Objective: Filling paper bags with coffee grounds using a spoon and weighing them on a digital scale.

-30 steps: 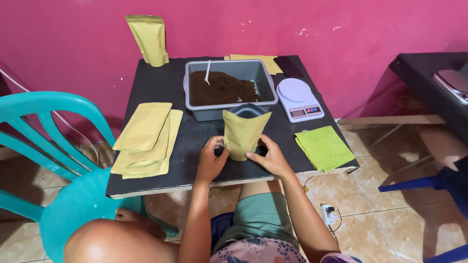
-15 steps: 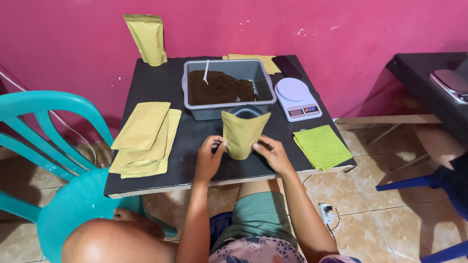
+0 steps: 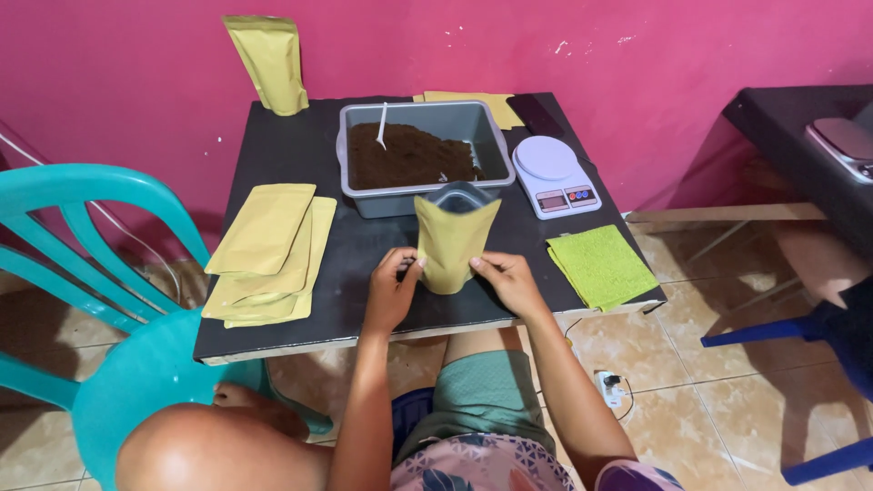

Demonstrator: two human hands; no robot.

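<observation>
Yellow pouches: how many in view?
At least 6: one open pouch upright between left hand and right hand; one standing pouch by the wall; one flat pouch behind the tub; a stack of about three, maybe more hidden.

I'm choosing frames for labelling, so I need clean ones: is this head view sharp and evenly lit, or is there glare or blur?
Head view: sharp, even daylight, no motion blur on the left hand, right hand or open yellow pouch; soft shadows on the black table; mild sheen on the white scale; slight wide-angle bending at the edges.
</observation>
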